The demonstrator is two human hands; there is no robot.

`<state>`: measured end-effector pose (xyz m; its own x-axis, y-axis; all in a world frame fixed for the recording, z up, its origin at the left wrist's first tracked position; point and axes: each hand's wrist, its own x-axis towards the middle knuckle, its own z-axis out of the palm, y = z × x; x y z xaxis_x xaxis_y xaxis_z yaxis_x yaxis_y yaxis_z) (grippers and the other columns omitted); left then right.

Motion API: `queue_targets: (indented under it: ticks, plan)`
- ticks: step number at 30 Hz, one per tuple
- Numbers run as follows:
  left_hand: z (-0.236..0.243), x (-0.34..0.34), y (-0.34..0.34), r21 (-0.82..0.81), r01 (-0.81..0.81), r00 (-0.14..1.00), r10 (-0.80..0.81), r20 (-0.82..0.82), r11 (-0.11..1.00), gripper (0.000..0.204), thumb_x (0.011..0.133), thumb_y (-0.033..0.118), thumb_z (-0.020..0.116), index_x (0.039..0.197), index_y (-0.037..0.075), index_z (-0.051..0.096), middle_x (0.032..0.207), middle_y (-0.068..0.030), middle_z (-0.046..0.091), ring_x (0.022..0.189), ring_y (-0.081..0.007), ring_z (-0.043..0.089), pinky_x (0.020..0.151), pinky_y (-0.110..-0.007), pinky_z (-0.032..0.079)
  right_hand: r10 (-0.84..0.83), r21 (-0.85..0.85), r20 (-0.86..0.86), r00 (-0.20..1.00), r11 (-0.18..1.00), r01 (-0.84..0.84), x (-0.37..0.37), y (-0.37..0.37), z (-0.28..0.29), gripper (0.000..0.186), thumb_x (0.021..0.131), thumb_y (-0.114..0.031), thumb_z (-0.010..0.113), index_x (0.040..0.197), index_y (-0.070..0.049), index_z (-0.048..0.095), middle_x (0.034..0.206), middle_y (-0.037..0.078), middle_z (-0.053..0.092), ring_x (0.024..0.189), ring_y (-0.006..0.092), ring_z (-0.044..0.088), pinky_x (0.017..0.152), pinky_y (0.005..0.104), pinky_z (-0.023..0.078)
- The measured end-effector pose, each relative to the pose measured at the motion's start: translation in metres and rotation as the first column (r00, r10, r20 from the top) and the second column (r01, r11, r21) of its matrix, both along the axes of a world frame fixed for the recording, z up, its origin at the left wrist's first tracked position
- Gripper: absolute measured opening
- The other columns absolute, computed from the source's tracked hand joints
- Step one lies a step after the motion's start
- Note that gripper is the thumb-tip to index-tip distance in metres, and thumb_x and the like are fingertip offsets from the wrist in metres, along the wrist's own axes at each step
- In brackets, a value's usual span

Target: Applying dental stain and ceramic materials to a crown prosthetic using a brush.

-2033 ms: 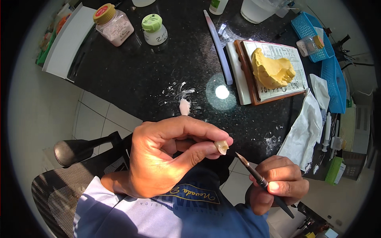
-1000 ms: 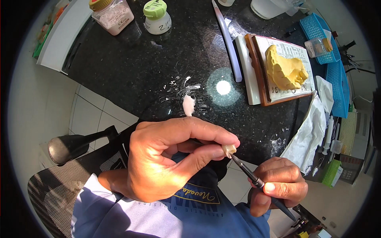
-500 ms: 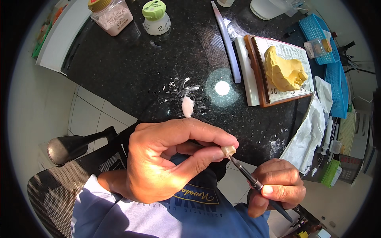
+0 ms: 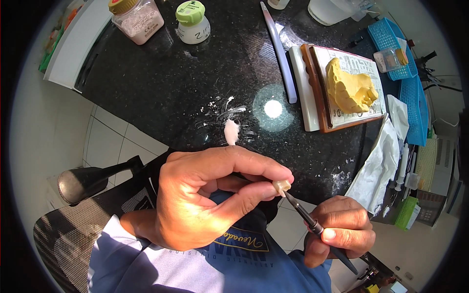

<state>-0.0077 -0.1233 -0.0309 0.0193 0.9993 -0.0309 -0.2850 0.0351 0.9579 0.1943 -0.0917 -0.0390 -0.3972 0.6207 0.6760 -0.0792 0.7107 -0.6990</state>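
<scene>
Between thumb and forefinger, my left hand (image 4: 210, 195) pinches a small cream, tooth-coloured dental crown (image 4: 282, 186). A slim dark brush (image 4: 305, 214) with a metal collar is gripped in my right hand (image 4: 342, 229). Its pointed tip meets or nearly meets the crown's lower edge; I cannot tell if they touch. Just beyond my left hand lies a mound of pale pink-white paste (image 4: 231, 132) on the black worktop (image 4: 161, 93), with white smears and crumbs around it.
A yellow plaster dental model (image 4: 349, 88) rests on a stacked pad at right, beside a long pale-blue spatula-like tool (image 4: 281, 53). Two jars, one of pink powder (image 4: 139, 22) and one green-lidded (image 4: 192, 22), stand far left. White tissue (image 4: 376, 166) and blue baskets (image 4: 413, 107) line the right side.
The brush tip has shifted very slightly at the crown's lower edge. Both hands otherwise keep almost the same position and grip.
</scene>
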Motion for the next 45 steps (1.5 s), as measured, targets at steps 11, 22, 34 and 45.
queue_targets:
  ticks: [11,22,34,45]
  plan:
    - [-0.001,-0.001,0.0,-0.008,0.016,1.0,-0.015,0.012,1.0,0.018,0.08,-0.013,0.061,0.097,-0.009,0.059,0.093,-0.024,0.065,0.086,-0.0242,0.068,0.077,-0.032,0.057,-0.054,0.058,-0.083,0.995,0.997,0.059,-0.001,-0.004,-0.009,0.022,0.07,-0.005,0.072,0.088,-0.001,0.058,0.071,0.007,0.055,0.054,0.0165,0.061,0.044,0.0237,0.055]
    - [0.002,-0.001,0.001,-0.011,0.016,1.0,-0.016,0.026,1.0,0.016,0.08,-0.013,0.061,0.096,-0.008,0.059,0.092,-0.0241,0.066,0.083,-0.0249,0.068,0.074,-0.031,0.057,0.016,0.024,0.034,0.999,1.0,-0.017,0.001,0.0,0.002,0.02,0.072,-0.004,0.07,0.088,-0.001,0.058,0.072,0.007,0.056,0.053,0.0163,0.061,0.043,0.0238,0.055]
    - [0.001,0.0,-0.001,-0.012,0.003,0.999,-0.003,0.037,1.0,0.016,0.081,-0.013,0.06,0.096,-0.008,0.059,0.092,-0.0232,0.066,0.084,-0.0237,0.068,0.074,-0.031,0.057,-0.003,0.026,-0.058,0.998,1.0,0.005,0.003,0.0,-0.004,0.021,0.072,-0.004,0.07,0.087,0.0,0.056,0.074,0.009,0.056,0.055,0.018,0.061,0.042,0.0237,0.054]
    - [-0.004,0.002,-0.005,-0.03,-0.028,0.986,0.032,0.161,0.999,0.017,0.079,-0.015,0.06,0.095,-0.009,0.059,0.094,-0.0209,0.066,0.084,-0.0209,0.067,0.076,-0.029,0.058,-0.387,0.138,-0.202,0.9,0.898,0.418,0.029,-0.006,0.002,0.031,0.091,-0.023,0.059,0.107,0.0,0.046,0.085,0.022,0.061,0.063,0.0231,0.063,0.053,0.0292,0.055]
